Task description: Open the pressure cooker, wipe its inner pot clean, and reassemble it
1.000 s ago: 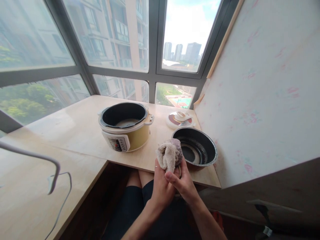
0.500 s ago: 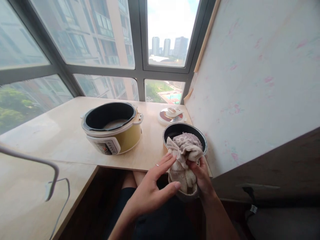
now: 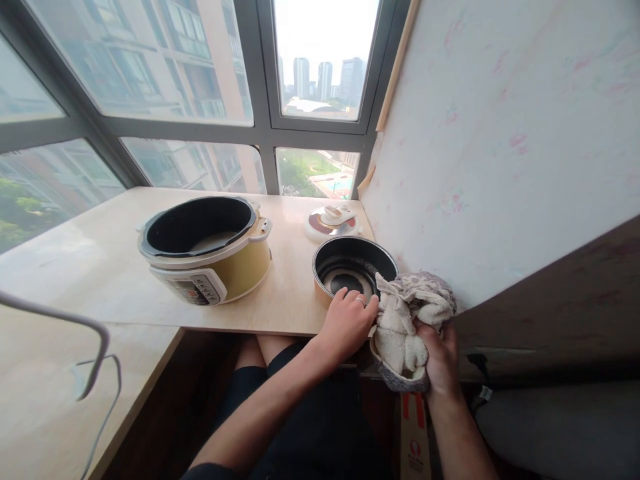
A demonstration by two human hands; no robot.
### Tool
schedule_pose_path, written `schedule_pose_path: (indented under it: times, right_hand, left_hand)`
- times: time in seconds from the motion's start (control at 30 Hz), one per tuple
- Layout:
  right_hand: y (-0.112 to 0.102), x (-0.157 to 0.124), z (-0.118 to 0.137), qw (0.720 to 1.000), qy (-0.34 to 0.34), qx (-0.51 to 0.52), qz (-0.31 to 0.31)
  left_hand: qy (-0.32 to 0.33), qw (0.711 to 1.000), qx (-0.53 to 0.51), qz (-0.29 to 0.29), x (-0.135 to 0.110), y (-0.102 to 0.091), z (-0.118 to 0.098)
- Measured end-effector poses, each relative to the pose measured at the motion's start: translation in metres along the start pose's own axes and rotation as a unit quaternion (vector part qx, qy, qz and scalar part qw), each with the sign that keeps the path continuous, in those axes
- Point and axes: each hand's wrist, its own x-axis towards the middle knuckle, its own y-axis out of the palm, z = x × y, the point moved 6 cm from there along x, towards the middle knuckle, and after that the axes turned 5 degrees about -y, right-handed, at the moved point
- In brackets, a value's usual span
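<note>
A bunched beige-and-grey cloth is in my right hand, whose fingers close around its right side. It hangs just right of the round inner pot, which has a black inside and an orange-tan outside. My left hand is at the pot's near rim, with its fingers hooked over the edge and a ring on one finger; the thumb is hidden. The worn, pale bottom of the pot shows above those fingers. Behind the pot lies a white and brown lid with a handle.
A yellow and white electric cooker body stands on the wooden counter to the left. A grey curved bar with a cable juts in at left. The papered wall rises close on the right; a printed box is below.
My right hand has drawn the cloth out of the pot's opening, to the right. My left hand has gone from beside the cloth to the near rim. The view has shifted slightly.
</note>
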Motion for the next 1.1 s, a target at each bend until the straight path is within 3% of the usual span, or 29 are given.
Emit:
schedule_pose_path:
  times: [0.1,0.17,0.3,0.43,0.53,0.63,0.73,0.83,0.93,1.03,1.1]
  right_hand:
    - [-0.009,0.002,-0.004,1.000,0.007,-0.009,-0.008]
    - [-0.013,0.004,-0.008,1.000,0.018,-0.009,-0.012]
    - [-0.013,0.005,-0.012,1.000,0.025,-0.002,-0.012]
    - [-0.013,0.007,-0.011,1.000,0.010,-0.013,-0.007]
    - [-0.013,0.010,-0.008,0.999,-0.010,-0.028,-0.021]
    - [-0.001,0.011,0.003,0.997,-0.043,-0.044,-0.041]
    - [0.026,0.004,0.021,0.993,-0.094,-0.068,-0.027]
    - [0.063,-0.016,0.043,0.973,-0.195,-0.113,0.041]
    - [0.095,-0.044,0.071,0.918,-0.341,-0.165,0.117]
    - [0.117,-0.061,0.098,0.860,-0.443,-0.192,0.165]
    - [0.124,-0.055,0.112,0.842,-0.480,-0.188,0.159]
  left_hand:
    - [-0.025,0.998,0.021,0.049,0.006,0.013,0.004]
    - [-0.034,0.998,0.019,0.040,0.008,0.017,0.010]
    - [-0.046,0.998,-0.008,-0.051,0.016,0.008,0.031]
    - [-0.119,0.971,-0.106,-0.176,0.024,-0.024,0.072]
    - [-0.226,0.899,-0.262,-0.269,0.015,-0.045,0.111]
    - [-0.328,0.783,-0.393,-0.353,-0.007,-0.051,0.141]
    - [-0.367,0.666,-0.503,-0.411,-0.026,-0.046,0.150]
    - [-0.376,0.579,-0.590,-0.418,-0.035,-0.041,0.144]
    - [-0.387,0.526,-0.639,-0.406,-0.039,-0.040,0.136]
    - [-0.398,0.514,-0.660,-0.376,-0.041,-0.039,0.136]
    - [-0.390,0.506,-0.678,-0.363,-0.041,-0.039,0.140]
